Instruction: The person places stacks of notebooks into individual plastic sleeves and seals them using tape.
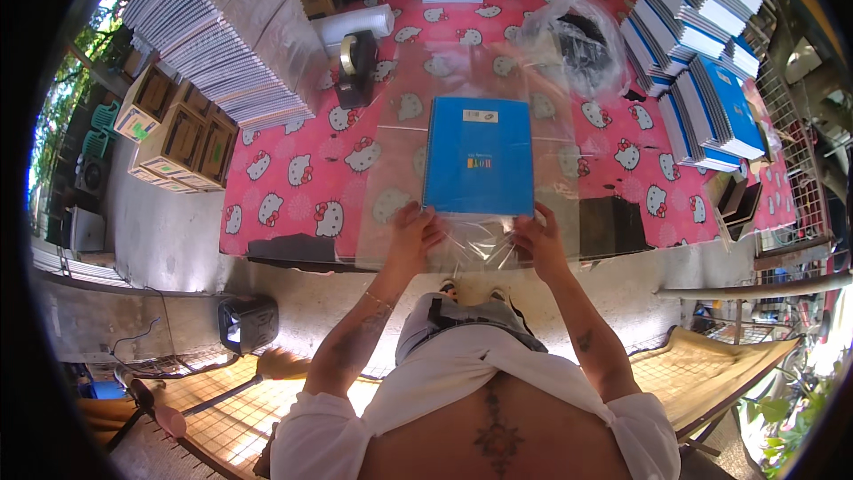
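A blue spiral notebook (pixel 480 156) with a white label lies at the near middle of the table, its coil along the left side. Crinkled clear plastic (pixel 480 244) stretches below its lower edge, between my hands; how far it wraps the notebook I cannot tell. My left hand (pixel 416 233) is closed at the lower left corner, fingers pinching the plastic by the notebook's edge. At the lower right corner, my right hand (pixel 538 236) pinches the plastic in the same way. Wider clear plastic sheets (pixel 391 169) lie flat beneath the notebook.
The table wears a pink cat-print cloth (pixel 293 173), torn near its front edge. Spiral notebooks (pixel 231 36) rise in tall stacks at left; blue ones (pixel 711 107) stand at right. A tape dispenser (pixel 357 71), a plastic bag (pixel 577 44) and cardboard boxes (pixel 182 133) are around.
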Tool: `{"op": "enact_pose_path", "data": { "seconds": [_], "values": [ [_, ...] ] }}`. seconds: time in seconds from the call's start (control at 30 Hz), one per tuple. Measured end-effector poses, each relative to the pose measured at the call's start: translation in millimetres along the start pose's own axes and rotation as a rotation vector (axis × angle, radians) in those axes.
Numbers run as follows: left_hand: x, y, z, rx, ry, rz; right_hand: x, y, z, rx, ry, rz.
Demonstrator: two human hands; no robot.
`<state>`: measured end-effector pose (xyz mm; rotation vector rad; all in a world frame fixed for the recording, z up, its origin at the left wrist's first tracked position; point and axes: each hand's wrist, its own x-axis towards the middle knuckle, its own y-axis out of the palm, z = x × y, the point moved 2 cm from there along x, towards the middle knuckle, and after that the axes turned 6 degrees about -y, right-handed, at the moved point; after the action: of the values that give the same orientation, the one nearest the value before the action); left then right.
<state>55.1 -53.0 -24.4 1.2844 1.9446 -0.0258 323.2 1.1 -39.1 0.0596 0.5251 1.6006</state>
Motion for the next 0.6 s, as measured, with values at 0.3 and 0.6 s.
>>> {"op": "enact_pose_path", "data": {
  "seconds": [0.3, 0.6],
  "values": [
    [-7, -4, 4, -0.019, 0.037, 0.03, -16, -10, 20, -1.016, -0.662, 0.153],
    [1, -6, 6, 0.036, 0.123, 0.03, -2, -20, -10, -0.584, -0.552, 0.191]
  ]
}}
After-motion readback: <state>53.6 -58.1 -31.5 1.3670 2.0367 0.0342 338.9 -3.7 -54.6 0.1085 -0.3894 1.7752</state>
